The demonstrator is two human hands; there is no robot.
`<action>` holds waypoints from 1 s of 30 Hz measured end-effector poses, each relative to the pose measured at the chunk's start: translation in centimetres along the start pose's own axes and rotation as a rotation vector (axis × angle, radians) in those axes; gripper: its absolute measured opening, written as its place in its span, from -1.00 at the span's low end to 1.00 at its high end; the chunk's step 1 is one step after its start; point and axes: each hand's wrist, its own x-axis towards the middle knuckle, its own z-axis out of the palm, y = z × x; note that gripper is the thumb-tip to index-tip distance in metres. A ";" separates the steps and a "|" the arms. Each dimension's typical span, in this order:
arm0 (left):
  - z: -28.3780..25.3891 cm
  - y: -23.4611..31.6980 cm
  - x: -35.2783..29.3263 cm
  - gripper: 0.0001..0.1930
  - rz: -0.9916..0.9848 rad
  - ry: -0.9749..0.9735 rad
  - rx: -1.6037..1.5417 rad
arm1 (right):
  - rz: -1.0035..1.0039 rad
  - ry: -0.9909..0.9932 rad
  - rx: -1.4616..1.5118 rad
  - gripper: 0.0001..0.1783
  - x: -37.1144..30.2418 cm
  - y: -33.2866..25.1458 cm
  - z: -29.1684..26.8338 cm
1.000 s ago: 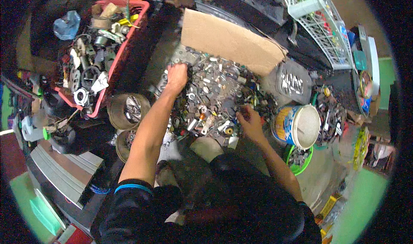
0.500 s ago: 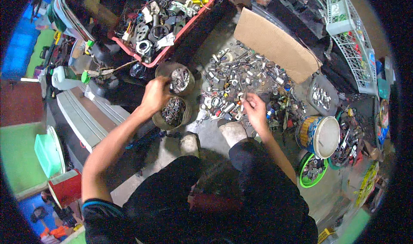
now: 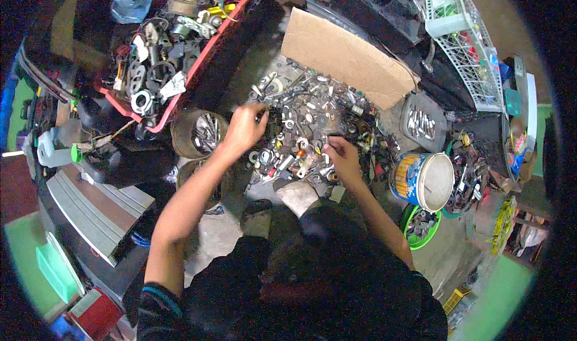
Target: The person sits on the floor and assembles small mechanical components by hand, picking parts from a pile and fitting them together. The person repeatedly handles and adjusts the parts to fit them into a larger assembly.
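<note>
A heap of small metal hardware [image 3: 300,115] is spread over the floor in front of me. At its left edge hovers my left hand [image 3: 245,127], fingers curled closed; whatever they hold is hidden. My right hand [image 3: 344,160] is over the heap's near part, thumb and fingers pinched around a small piece too tiny to name. Left of the heap stands a round tub [image 3: 182,138] with long metal pieces inside. A second tub [image 3: 210,202], nearer me, is mostly covered by my left forearm.
A red plastic crate [image 3: 207,55] full of metal parts stands at the far left. Cardboard [image 3: 345,55] borders the heap's far side. To the right are a grey tray [image 3: 404,127] of metal pieces, a white-lidded bucket [image 3: 436,181] and a green basin [image 3: 434,239].
My left hand has gone from above the farther tub to the heap's left edge. My right hand stays over the heap, still pinched. The whole view has shifted, so surroundings appear farther left.
</note>
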 end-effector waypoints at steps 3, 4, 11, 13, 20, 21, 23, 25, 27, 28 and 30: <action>3.0 -3.2 4.9 -0.71 -0.001 -0.171 0.200 | -0.056 -0.002 0.018 -0.76 -0.2 1.1 0.0; 3.7 -3.6 6.2 -0.71 0.028 -0.211 0.258 | -0.089 -0.006 0.017 -0.78 -0.4 1.4 -0.1; 10.1 -3.3 13.9 -0.81 -0.009 -0.155 0.315 | -0.112 0.084 -0.105 -0.77 -0.8 3.3 -2.3; 12.0 -3.9 13.9 -0.83 0.026 -0.065 0.406 | 0.066 0.045 0.030 -0.69 -1.4 1.8 -3.2; 12.5 -1.9 13.1 -0.82 -0.154 -0.346 0.409 | 0.011 0.064 0.053 -0.71 -1.6 1.3 -3.9; 12.6 -2.8 12.5 -0.82 -0.113 -0.341 0.398 | -0.053 0.064 0.012 -0.68 -1.4 2.2 -4.0; 11.9 -1.8 11.2 -0.81 -0.113 -0.358 0.435 | -0.093 0.144 0.094 -0.71 -1.1 3.0 -4.2; 9.1 0.6 9.4 -0.76 0.060 -0.242 0.317 | 0.108 0.165 0.265 -0.70 -1.4 -0.2 -5.8; 7.5 -0.9 8.3 -0.68 0.055 -0.179 0.244 | -0.024 0.331 0.096 -0.66 -0.1 2.3 -6.8; 6.7 -0.1 7.7 -0.69 -0.027 -0.176 0.196 | 0.021 0.369 0.191 -0.67 0.2 2.3 -7.6; 5.0 1.8 6.1 -0.72 -0.018 -0.090 0.134 | 0.113 0.467 0.286 -0.66 1.4 1.8 -9.7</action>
